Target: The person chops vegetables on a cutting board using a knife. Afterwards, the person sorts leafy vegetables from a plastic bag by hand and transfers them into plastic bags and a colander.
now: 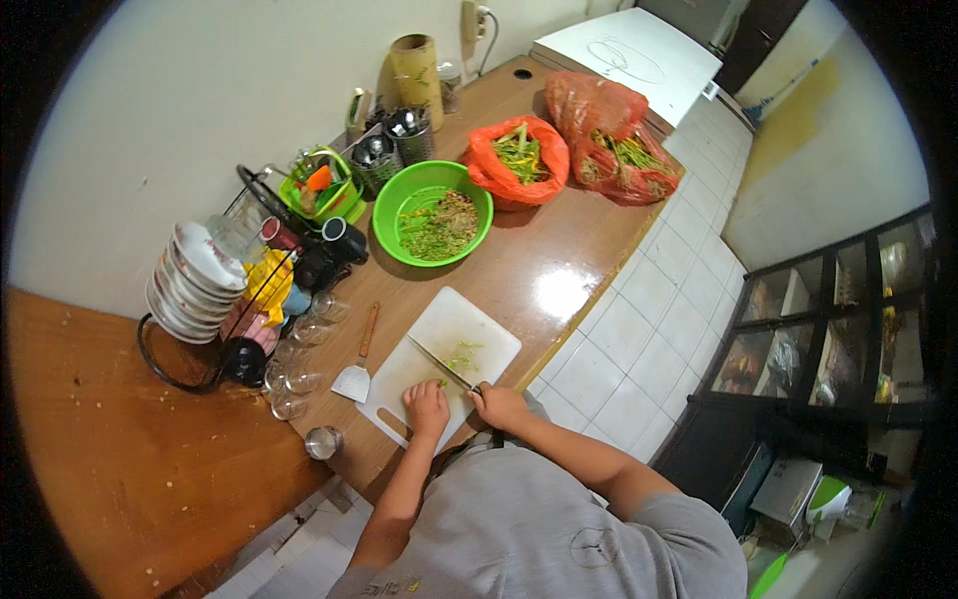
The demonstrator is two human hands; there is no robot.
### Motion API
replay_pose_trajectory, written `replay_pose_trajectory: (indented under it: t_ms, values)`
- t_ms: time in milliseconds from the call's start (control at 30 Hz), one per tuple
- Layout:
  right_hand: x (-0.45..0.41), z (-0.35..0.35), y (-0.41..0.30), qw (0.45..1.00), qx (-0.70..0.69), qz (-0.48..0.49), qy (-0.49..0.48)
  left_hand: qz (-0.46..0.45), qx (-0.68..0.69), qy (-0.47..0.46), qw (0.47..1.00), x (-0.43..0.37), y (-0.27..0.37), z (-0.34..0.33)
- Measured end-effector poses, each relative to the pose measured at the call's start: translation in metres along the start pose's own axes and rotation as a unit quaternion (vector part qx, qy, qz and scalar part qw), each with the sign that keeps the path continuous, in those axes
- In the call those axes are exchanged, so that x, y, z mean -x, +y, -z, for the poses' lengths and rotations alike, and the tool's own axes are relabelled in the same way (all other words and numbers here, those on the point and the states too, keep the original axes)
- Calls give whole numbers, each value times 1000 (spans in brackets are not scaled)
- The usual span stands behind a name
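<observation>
A white plastic cutting board [479,318] lies on the wooden table in front of me. My right hand [498,406] grips the handle of a kitchen knife [441,358], whose blade reaches across the board up and to the left. Close to the blade, my left hand [426,408] holds a small bit of green vegetable [442,383] against the board; most of that piece is hidden by the fingers. Chopped green pieces [465,355] are scattered on the far side of the blade. A spatula with a wooden handle [369,329] rests left of the board.
Beyond the board stands a green plastic basin [382,224] of chopped greens. Two red plastic bags [516,196] [599,97] of vegetables sit farther right. Upturned glasses [299,378], a metal-lidded jar [323,443] and a dish rack with stacked plates [198,288] are on the left.
</observation>
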State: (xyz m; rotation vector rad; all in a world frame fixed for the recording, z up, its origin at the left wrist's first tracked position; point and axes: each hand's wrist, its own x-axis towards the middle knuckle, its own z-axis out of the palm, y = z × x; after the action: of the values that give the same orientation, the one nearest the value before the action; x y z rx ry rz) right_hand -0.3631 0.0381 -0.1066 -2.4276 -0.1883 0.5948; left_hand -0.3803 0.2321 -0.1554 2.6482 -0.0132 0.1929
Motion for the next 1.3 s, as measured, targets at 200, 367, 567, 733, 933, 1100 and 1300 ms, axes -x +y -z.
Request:
replay_pose_trajectory:
  t_ms: [200,367,567,733,933,1100,1300]
  values:
    - [15,17,-17,995,52,-21,-80,-6,-12,24,1000,-2,2,-2]
    - [26,20,-21,991,74,-28,-112,0,3,45,999,4,7,-1]
    - [-22,-12,-32,994,61,14,-87,26,-5,24,999,4,2,-1]
    - [-23,9,-41,988,88,9,-126,24,-12,5,1000,6,-8,-4]
    - [-13,-10,-22,986,90,8,-138,2,12,57,998,10,9,11]
    - [-47,-15,-35,993,48,40,-104,23,7,40,999,15,8,11]
    - [-18,7,-21,981,122,34,-147,52,37,34,997,11,-6,3]
